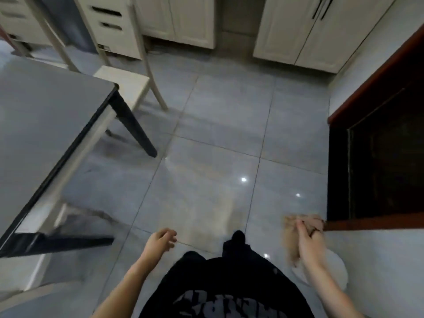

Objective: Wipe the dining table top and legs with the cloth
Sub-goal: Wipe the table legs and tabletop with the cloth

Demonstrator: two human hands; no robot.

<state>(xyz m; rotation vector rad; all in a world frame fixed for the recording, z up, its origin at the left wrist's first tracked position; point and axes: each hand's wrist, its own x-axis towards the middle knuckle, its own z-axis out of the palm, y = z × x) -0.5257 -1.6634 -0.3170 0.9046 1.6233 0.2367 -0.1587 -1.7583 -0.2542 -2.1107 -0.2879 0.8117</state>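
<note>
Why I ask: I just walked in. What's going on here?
A person stands on the tiled floor beside the dining table. The right hand holds a tan cloth out to the side, away from the table. The left hand hangs loose and holds nothing. Nothing is touching the table top or legs at this moment.

The dining table [46, 115] is running off the left edge, showing only 2 legs [135, 129]; the cloth [290, 239] is blurring, perhaps bunched, in the right hand [309, 245].
</note>
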